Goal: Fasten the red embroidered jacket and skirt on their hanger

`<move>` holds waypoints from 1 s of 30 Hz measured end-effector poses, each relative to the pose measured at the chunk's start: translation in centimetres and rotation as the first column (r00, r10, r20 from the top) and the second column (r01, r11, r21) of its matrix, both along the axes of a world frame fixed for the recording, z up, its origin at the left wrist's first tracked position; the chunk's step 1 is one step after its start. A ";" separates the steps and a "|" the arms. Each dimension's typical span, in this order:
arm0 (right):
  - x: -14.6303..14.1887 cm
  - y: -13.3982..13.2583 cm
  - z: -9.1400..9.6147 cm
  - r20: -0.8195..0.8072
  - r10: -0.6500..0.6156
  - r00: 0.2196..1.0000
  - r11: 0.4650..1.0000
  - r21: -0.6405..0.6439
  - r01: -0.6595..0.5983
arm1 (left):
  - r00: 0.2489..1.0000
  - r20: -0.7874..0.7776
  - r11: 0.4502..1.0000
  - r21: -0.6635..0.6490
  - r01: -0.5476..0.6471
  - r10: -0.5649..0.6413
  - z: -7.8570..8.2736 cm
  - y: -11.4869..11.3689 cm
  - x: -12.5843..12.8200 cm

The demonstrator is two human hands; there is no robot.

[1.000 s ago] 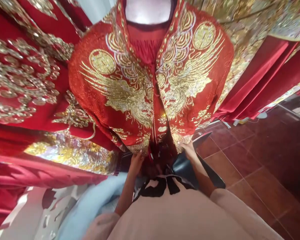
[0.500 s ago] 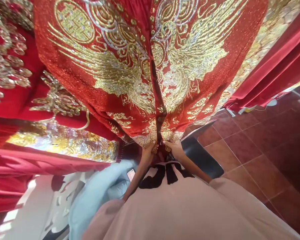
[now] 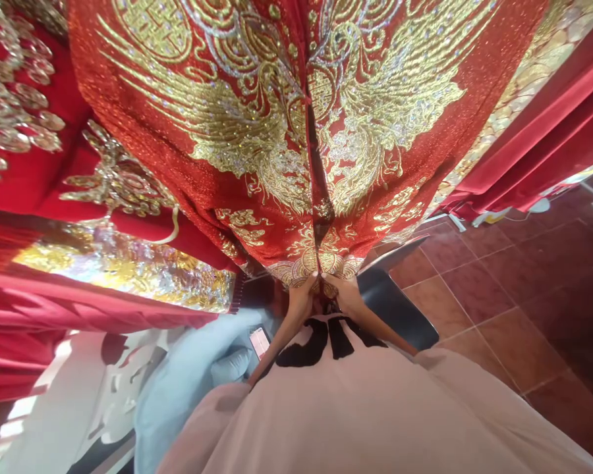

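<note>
A red jacket (image 3: 192, 197) with gold and silver bird embroidery hangs in front of me, its two front edges meeting along a dark gap down the middle. My left hand (image 3: 302, 296) is closed on the left front edge at the bottom hem. Right beside it, my right hand (image 3: 343, 293) pinches the matching corner of the right front edge. Both thumbs lie along the gold scalloped hem, almost touching each other. The fingers behind the cloth are hidden.
Red garments with large crystal trim (image 3: 123, 174) hang at the left, and a red curtain-like cloth (image 3: 538, 125) at the right. A dark chair seat (image 3: 400, 309) stands on the tiled floor (image 3: 504, 283). A phone (image 3: 259, 341) lies by a pale blue cloth (image 3: 178, 382).
My hands have come closer together, bringing the two hem corners edge to edge. The gap at the bottom of the jacket has narrowed.
</note>
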State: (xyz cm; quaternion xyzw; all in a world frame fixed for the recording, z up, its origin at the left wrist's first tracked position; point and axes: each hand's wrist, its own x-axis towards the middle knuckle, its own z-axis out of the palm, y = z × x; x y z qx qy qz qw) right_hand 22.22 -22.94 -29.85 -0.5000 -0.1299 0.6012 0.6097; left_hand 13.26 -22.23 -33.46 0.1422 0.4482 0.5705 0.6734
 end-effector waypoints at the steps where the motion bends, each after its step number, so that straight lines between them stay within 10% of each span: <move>1: 0.0 0.0 0.1 0.013 0.007 1.000 1.000 0.000 -0.007 | 1.000 0.002 1.000 0.002 -0.002 0.002 0.0 0.0 0.0; 16: -1.8 1.1 -1.5 -0.050 -0.126 0.991 0.989 -0.086 0.121 | 0.966 -0.256 0.996 0.084 -0.008 0.029 -1.9 -0.5 -0.2; 25: 0.3 -1.5 -3.8 -0.007 0.258 0.966 0.913 -0.325 -0.246 | 0.917 -0.398 0.995 0.093 0.037 0.004 -2.7 0.5 -0.9; 30: -0.4 -0.7 -2.4 0.191 0.209 0.959 0.963 -0.213 -0.167 | 0.896 -0.443 0.991 0.107 0.080 -0.024 -2.2 1.1 -0.9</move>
